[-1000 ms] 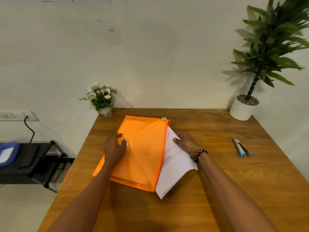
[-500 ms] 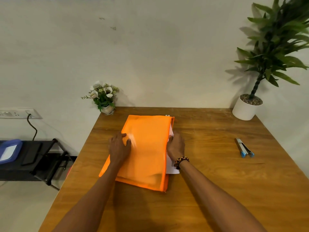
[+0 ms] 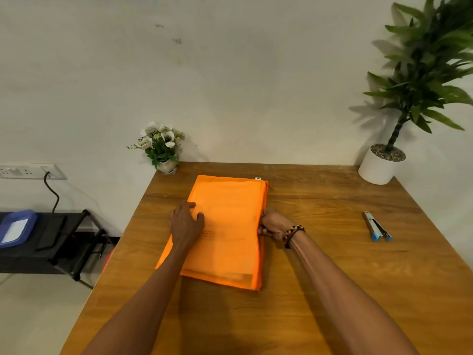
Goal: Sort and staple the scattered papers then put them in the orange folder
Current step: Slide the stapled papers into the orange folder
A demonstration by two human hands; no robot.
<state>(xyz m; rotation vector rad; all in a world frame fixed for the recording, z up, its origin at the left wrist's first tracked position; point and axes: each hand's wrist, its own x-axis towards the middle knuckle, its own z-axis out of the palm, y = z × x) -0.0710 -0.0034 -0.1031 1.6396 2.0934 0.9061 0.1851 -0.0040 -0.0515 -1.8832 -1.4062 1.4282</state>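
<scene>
While the orange folder lies flat mid-table, the left hand rests on its left side, fingers relaxed and flat. Right hand grips the folder's right edge, fingers curled. Farther right, well apart, lies the stapler.

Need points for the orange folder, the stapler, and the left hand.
orange folder [image 3: 230,226]: head view, middle of its top face.
stapler [image 3: 376,226]: head view, mid-body, right of the folder on the table.
left hand [image 3: 185,224]: head view, back of the hand, resting on the folder.
</scene>
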